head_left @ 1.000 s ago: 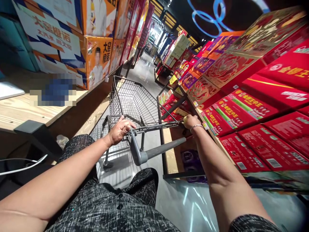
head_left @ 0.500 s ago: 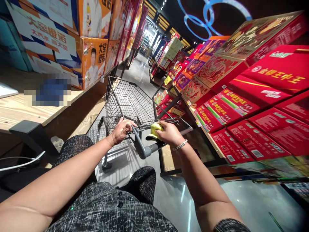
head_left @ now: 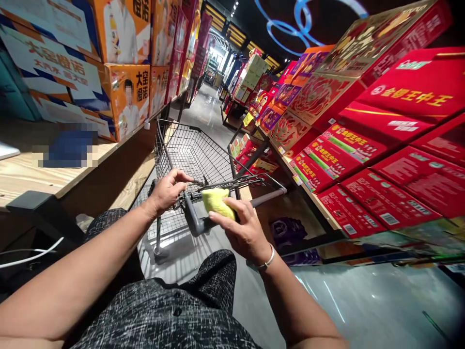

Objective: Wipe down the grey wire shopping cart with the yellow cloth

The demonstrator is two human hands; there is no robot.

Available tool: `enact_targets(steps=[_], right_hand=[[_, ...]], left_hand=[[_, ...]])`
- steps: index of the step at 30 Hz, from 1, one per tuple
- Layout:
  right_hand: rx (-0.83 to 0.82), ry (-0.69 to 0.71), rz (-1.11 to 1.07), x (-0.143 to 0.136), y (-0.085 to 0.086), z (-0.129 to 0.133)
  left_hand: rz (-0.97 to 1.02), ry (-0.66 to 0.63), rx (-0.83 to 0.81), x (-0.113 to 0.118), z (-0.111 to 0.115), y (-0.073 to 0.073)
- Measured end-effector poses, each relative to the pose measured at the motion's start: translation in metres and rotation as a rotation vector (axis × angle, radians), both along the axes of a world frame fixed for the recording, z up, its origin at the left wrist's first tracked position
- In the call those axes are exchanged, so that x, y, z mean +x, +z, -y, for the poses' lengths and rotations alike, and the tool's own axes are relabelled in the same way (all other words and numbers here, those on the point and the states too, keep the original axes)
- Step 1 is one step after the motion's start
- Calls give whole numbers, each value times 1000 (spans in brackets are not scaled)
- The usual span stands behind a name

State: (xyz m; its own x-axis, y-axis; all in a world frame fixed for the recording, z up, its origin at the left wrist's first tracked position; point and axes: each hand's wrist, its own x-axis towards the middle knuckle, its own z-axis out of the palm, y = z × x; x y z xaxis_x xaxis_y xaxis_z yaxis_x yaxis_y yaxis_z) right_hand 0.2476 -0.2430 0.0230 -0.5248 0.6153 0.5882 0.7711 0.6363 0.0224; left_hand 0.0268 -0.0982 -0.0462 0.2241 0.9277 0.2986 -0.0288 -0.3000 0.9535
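Note:
A wire shopping cart (head_left: 192, 150) stands in front of me, its grey handle (head_left: 269, 196) running across the near end. My right hand (head_left: 243, 225) grips a yellow cloth (head_left: 218, 202) just above the middle of that handle. At the left end of the cart's near side is my left hand (head_left: 167, 191), its thumb and forefinger closed at the wire rim; what they pinch, if anything, is too small to make out.
Orange and white cartons (head_left: 127, 102) are stacked on a wooden shelf (head_left: 39, 182) at the left. Red boxes (head_left: 399, 179) fill the display on the right. A purple package (head_left: 288, 230) lies beneath it. An aisle (head_left: 207, 104) runs ahead.
My right hand has moved left and down with the yellow cloth, turning so more of the cloth shows. My left hand has shifted left and slightly up.

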Motion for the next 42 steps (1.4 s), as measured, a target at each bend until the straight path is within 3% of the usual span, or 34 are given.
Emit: enact_targets(steps=[4, 8, 11, 13, 16, 20, 23, 26, 29, 31, 34, 37, 42], right_hand=[[64, -339, -77, 67, -28, -8], [-49, -798, -136, 147, -36, -31], [-146, -1056, -242, 187, -31, -51], [-171, -1124, -334, 195, -28, -62], [-160, -1130, -444, 177, -30, -65], [-129, -987, -394, 112, -33, -38], [-113, -777, -291, 47, -29, -5], [-102, -447, -187, -14, -19, 19], [-89, -224, -115, -47, -11, 28], [-83, -166, -89, -46, -8, 25], [-92, -205, -66, -13, -8, 14], [-144, -408, -64, 43, -4, -6], [-368, -817, -64, 135, 14, -52]], left_hand=[[-158, 91, 108, -5, 5, 11], [-280, 169, 259, 0, 30, 33], [-327, 76, 484, 7, 54, 46], [-343, -37, 587, 12, 67, 47], [-379, -151, 644, 19, 77, 38], [-369, -113, 664, 25, 78, 26], [-359, -108, 699, 23, 77, 24], [-324, -139, 754, 19, 76, 23], [-265, -106, 784, 16, 75, 21], [-282, -58, 810, 15, 74, 21], [-366, -46, 857, 12, 73, 23], [-416, -93, 864, 7, 74, 27], [-410, -155, 855, 0, 71, 28]])
